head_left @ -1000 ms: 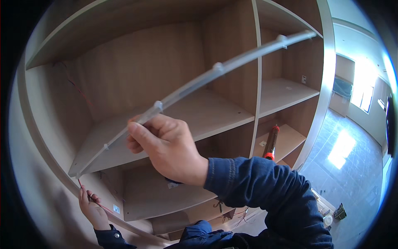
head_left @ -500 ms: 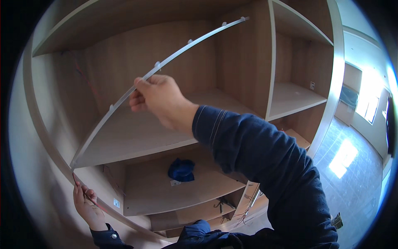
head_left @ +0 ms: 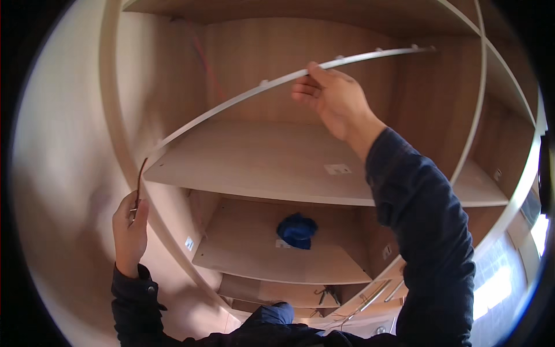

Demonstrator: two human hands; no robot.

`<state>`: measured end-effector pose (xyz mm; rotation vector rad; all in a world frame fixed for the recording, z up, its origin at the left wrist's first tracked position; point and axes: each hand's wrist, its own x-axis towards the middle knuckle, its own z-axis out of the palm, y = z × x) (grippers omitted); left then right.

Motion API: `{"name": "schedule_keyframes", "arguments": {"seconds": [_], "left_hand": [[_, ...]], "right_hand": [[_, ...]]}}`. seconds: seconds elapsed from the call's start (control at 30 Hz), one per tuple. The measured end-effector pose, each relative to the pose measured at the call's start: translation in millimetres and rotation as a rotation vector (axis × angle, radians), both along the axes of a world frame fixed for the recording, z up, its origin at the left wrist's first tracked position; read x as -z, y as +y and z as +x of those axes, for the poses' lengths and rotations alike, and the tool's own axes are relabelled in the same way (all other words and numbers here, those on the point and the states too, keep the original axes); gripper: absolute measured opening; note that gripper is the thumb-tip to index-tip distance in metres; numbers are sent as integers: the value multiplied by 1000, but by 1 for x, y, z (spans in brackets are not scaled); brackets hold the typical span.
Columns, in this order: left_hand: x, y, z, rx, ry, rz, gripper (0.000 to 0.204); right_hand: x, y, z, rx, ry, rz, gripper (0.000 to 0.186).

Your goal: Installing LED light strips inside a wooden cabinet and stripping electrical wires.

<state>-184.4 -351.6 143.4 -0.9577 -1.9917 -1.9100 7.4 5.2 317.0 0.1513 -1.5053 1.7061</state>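
Note:
My right hand (head_left: pixel 338 101) pinches a long, thin white strip (head_left: pixel 225 105) with small clips along it, thumb on the strip a little right of its middle. The strip stretches diagonally across the upper cabinet opening, above the middle shelf (head_left: pixel 248 147); its lower left end is by the left front panel. A thin dark reddish wire (head_left: pixel 141 173) hangs from that end into my left hand (head_left: pixel 130 231), whose fingers are closed round it low at the left side.
The wooden cabinet has a side compartment (head_left: pixel 503 147) at right. A crumpled blue item (head_left: pixel 296 230) lies on the lower shelf. A red wire (head_left: pixel 202 55) runs down the upper back corner. Tools and wires (head_left: pixel 326 296) show low in the cabinet, and a bright tiled floor (head_left: pixel 497 272) at right.
My view has swung toward the cabinet's left. My right hand and the strip appear farther right, the strip lying flatter. My left hand appears higher, still on the wire.

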Motion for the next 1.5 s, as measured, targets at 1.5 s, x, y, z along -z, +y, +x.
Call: {"name": "schedule_keyframes", "arguments": {"seconds": [1.5], "left_hand": [[-237,179,-132,-56,-9,-62,24]], "right_hand": [[10,1,7,30,-66,11,23]]}}
